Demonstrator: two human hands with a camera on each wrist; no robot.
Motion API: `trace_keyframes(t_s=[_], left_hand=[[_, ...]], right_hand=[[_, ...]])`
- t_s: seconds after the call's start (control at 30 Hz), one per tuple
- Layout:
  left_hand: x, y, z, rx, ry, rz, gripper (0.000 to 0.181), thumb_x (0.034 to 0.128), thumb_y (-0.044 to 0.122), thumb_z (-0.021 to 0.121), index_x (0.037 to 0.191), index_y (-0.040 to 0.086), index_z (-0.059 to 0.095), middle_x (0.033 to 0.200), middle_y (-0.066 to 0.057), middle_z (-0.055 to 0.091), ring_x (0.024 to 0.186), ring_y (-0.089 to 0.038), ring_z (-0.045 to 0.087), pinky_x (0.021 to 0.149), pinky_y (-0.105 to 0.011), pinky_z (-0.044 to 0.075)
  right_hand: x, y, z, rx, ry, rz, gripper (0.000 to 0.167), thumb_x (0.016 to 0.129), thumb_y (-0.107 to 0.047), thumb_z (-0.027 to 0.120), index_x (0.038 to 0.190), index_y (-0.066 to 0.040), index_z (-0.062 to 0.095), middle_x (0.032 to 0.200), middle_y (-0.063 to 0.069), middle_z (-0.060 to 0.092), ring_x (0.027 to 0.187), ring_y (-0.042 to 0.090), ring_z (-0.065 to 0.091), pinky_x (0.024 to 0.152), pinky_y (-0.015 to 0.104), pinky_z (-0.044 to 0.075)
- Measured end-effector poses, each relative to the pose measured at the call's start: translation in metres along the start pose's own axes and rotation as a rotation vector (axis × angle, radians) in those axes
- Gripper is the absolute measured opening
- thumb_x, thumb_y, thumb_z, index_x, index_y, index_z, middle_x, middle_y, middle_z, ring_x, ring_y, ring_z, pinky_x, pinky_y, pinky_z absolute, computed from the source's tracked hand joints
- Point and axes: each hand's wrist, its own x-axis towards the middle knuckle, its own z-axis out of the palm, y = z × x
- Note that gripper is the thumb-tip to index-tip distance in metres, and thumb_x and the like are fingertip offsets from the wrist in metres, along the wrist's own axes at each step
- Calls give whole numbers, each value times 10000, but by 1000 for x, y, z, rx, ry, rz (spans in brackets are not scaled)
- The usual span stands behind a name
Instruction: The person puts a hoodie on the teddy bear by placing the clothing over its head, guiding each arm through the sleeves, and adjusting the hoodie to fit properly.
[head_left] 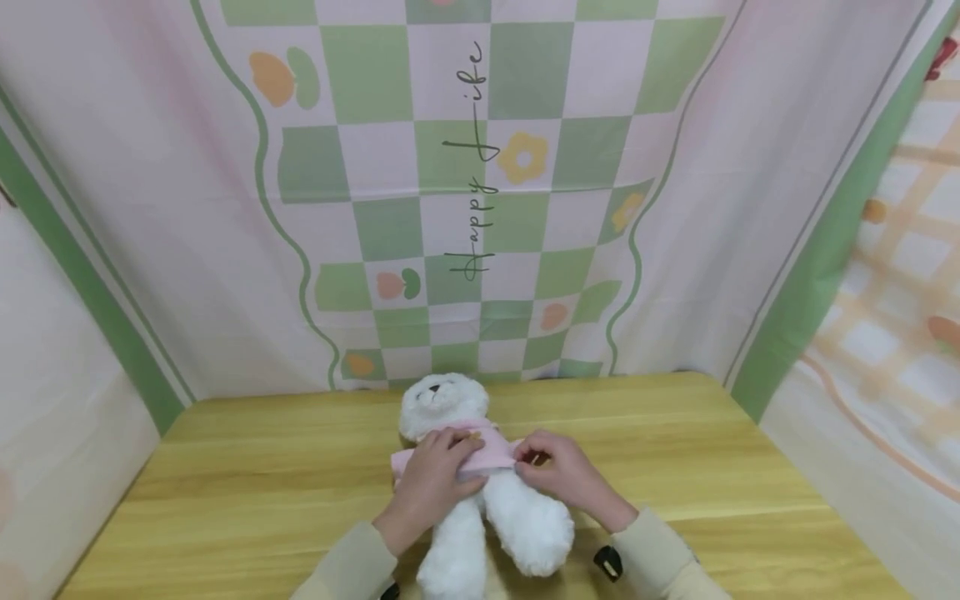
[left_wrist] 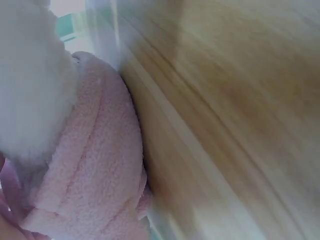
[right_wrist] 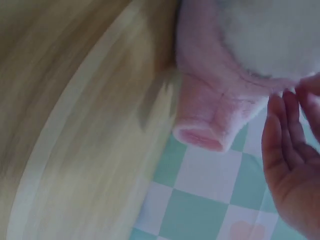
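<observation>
A white plush bear (head_left: 528,525) lies on its back on the wooden table, head away from me. It wears a pink fleece shirt (head_left: 491,450) with a small yellowish mark on the chest. My left hand (head_left: 427,479) rests over the shirt's left side, fingers on the front and thumb near the hem. With thumb and fingertips, my right hand (head_left: 558,467) pinches the shirt's lower right edge. A sleeve (right_wrist: 205,120) of the shirt sticks out in the right wrist view, and no paw shows in its opening. The left wrist view shows the shirt's side (left_wrist: 100,150) close up.
The wooden table (head_left: 255,492) spreads around the bear on both sides. Behind it hangs a curtain (head_left: 525,225) with green and white checks and lettering. More patterned cloth (head_left: 892,333) hangs at the right. A small black device (head_left: 607,562) sits by my right wrist.
</observation>
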Motion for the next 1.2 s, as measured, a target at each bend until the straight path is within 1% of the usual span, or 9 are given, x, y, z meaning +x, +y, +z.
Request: trace_keyframes(t_s=[0.13,0.27,0.5,0.6,0.8,0.87,0.97,1.07,1.2], left_hand=[[1,2,0,-3,-2,-17,470,787,421,738,1198,214,640,1175,-2,623,1065,-199,567,955,-360,475],[0,3,-2,-14,-20,-18,479,800,432,724,1216,215,630,1207,-9,613,1095,-214,559,974,-373,469],[-3,3,-1,-7,-8,-16,495,805,439,713,1233,207,622,1253,-18,603,1121,-227,553,987,-375,466],[-4,3,-1,-34,-10,-12,530,802,423,725,1254,176,603,1277,-29,591,1153,-228,546,1011,-381,460],[-7,-3,-5,-171,-43,21,594,807,397,728,1294,110,545,1328,-50,552,1249,-231,506,1063,-405,439],[-10,-9,-9,-192,-24,43,581,807,396,724,1275,93,558,1313,-64,562,1240,-246,517,1047,-414,454],[-16,-20,-16,-189,53,75,567,775,388,744,1214,61,598,1264,-99,590,1181,-275,557,1002,-431,485],[-22,-31,-21,-168,123,74,576,708,368,789,1155,44,625,1229,-128,609,1142,-299,577,974,-441,503],[-27,-40,-24,-126,147,60,607,645,394,820,1124,65,648,1209,-108,623,1130,-288,587,979,-431,503]], right_hand=[[-2,-2,-7,102,-86,3,60,852,-77,646,873,-53,697,914,99,675,799,-22,564,731,209,536],[-4,-1,-11,146,-121,21,127,881,-109,640,948,-18,699,973,155,674,832,-7,590,731,211,552],[-3,3,-3,56,-81,10,299,862,-167,689,1111,-13,626,1032,120,628,899,158,623,759,238,556],[-1,2,2,26,-69,-30,372,864,-205,695,1175,-24,603,1055,106,610,903,148,614,770,264,560],[3,1,7,-13,-46,-109,197,872,-66,653,1067,-43,634,950,86,581,818,70,576,696,205,538],[3,3,7,-41,-25,-105,169,859,-9,632,1026,-39,637,939,91,590,800,70,570,674,195,528],[2,9,7,-90,11,-70,161,848,28,617,993,-39,636,954,92,608,793,80,564,658,192,520],[0,15,5,-106,28,-17,177,846,55,607,989,-45,633,977,86,615,803,88,562,664,193,524],[-1,18,3,-100,27,8,189,846,58,604,1000,-48,631,988,88,618,818,104,572,672,190,530]])
